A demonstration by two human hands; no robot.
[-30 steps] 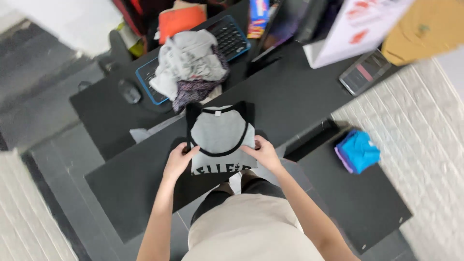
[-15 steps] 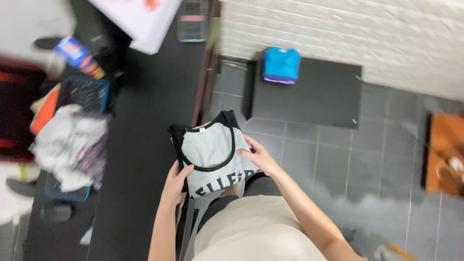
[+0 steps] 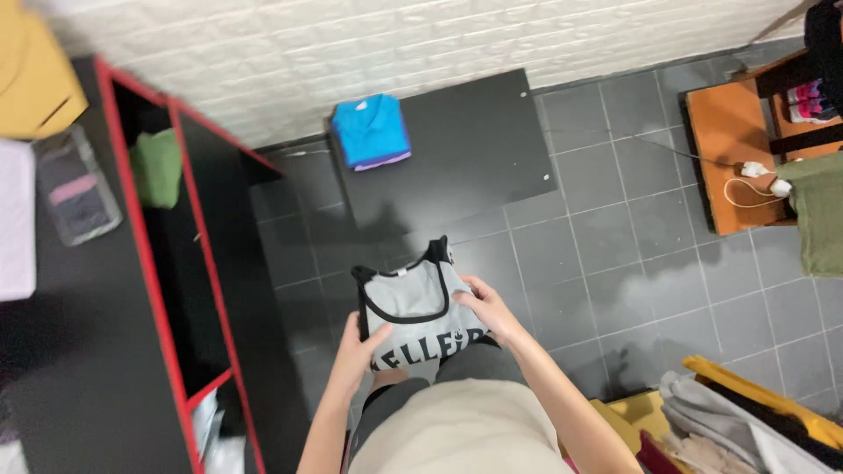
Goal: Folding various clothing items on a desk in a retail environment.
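Note:
A folded grey shirt [image 3: 411,303] with black trim and black lettering is held flat in front of my body, above the dark tiled floor. My left hand [image 3: 360,351] grips its near left edge. My right hand [image 3: 486,309] lies on its right side with the fingers curled over the cloth. A folded blue shirt [image 3: 371,132] lies on a low black board [image 3: 465,149] against the white brick wall, farther ahead of the grey shirt.
A black desk with red edging [image 3: 154,263] runs along the left, with a green cloth [image 3: 158,167] on its lower shelf. An orange wooden stand [image 3: 729,140] with a white cable stands at the right. A pile of clothes [image 3: 746,421] lies at the bottom right.
I have turned away from the desk with the grey shirt in both hands. The shirt has left the desk top and is now over the floor, facing the black board with the blue shirt.

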